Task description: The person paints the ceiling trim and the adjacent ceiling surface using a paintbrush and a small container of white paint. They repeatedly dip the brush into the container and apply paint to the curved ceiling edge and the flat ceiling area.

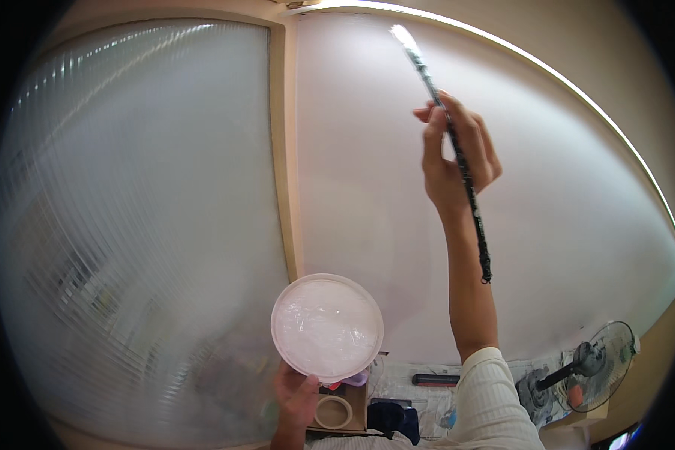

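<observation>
Broadly, a pale wall (360,187) takes up the centre and right, with a ribbed glass panel (142,225) to its left beyond a wooden strip (282,150). Low on the right is a fan (589,360); should it blow, it might scatter loose drops. A round white tub (274,324) sits low near the centre, its open face toward the viewer; the left hand (296,397) grips its lower edge, thumb at the rim, other fingers mostly hidden, so a weak hold there could let it tip. The white-tipped brush (469,180) slants up before the wall, pinched between thumb and fingers of the raised right hand (461,150); overloaded bristles could drip down the handle. Whether the tip touches the wall, I cannot tell.
</observation>
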The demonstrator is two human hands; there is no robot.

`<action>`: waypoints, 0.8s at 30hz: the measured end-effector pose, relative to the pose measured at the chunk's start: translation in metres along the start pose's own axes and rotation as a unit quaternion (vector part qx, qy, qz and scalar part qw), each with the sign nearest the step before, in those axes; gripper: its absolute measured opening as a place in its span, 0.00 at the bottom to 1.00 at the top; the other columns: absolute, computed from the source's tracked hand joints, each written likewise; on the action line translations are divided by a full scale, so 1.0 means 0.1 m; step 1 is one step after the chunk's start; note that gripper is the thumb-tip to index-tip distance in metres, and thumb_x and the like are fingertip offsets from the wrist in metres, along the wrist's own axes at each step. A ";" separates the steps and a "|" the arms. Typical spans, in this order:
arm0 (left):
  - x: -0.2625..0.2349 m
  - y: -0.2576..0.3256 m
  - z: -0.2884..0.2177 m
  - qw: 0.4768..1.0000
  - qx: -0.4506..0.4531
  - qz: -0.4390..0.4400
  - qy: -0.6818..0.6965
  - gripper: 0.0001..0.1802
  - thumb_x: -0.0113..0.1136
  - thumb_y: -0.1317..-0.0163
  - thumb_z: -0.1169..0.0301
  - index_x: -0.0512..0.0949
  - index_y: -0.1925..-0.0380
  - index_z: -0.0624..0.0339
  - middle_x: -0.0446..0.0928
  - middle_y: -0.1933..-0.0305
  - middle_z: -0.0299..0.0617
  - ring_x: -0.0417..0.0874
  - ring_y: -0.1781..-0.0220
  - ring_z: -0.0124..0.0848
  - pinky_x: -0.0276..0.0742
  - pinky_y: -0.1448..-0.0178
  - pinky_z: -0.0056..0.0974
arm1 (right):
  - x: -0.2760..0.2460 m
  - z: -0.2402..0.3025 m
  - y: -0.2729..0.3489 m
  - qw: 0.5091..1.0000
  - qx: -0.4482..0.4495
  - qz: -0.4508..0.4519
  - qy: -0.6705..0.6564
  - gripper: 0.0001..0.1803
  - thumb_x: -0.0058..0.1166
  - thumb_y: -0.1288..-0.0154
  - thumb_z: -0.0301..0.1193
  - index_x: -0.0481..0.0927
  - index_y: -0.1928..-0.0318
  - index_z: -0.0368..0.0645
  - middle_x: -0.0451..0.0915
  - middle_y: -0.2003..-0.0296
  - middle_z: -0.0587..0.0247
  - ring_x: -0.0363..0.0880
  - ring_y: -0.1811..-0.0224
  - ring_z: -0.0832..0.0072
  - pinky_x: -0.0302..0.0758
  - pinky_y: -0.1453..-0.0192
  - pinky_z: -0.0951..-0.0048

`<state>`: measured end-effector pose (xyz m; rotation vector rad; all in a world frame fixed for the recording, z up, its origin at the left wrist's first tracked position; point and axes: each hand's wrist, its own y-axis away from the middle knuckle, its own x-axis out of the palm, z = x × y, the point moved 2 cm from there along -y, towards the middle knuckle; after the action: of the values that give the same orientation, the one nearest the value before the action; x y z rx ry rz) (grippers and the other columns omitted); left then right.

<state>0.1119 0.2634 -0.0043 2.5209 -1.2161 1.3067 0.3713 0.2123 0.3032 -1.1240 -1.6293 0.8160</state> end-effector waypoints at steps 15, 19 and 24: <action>0.10 0.00 -0.07 1.000 0.005 -0.006 -0.010 0.35 0.61 0.38 0.79 0.60 0.32 0.71 0.70 0.34 0.56 0.74 0.32 0.45 0.73 0.30 0.49 | 0.81 -0.22 -0.25 0.992 0.023 0.077 -0.099 0.05 0.64 0.36 0.25 0.85 0.60 0.41 0.84 0.73 0.62 0.85 0.74 0.77 0.80 0.70 0.77; 0.09 -0.01 -0.06 1.000 0.003 -0.003 -0.010 0.35 0.61 0.38 0.78 0.60 0.32 0.71 0.69 0.33 0.56 0.73 0.32 0.45 0.72 0.29 0.49 | 0.88 -0.27 -0.27 0.993 0.004 0.068 -0.095 0.05 0.64 0.36 0.25 0.85 0.61 0.40 0.84 0.73 0.61 0.84 0.75 0.76 0.79 0.71 0.77; 0.12 0.00 -0.07 1.000 0.005 -0.008 -0.010 0.35 0.61 0.38 0.78 0.59 0.31 0.71 0.69 0.33 0.56 0.73 0.31 0.44 0.72 0.29 0.49 | 0.87 -0.22 -0.33 0.993 -0.001 0.079 -0.090 0.05 0.64 0.36 0.25 0.85 0.61 0.39 0.83 0.74 0.61 0.83 0.76 0.76 0.79 0.72 0.76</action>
<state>0.1116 0.2588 0.0086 2.5508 -1.1932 1.2902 0.3723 0.2827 0.3682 -1.2220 -1.7036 1.0427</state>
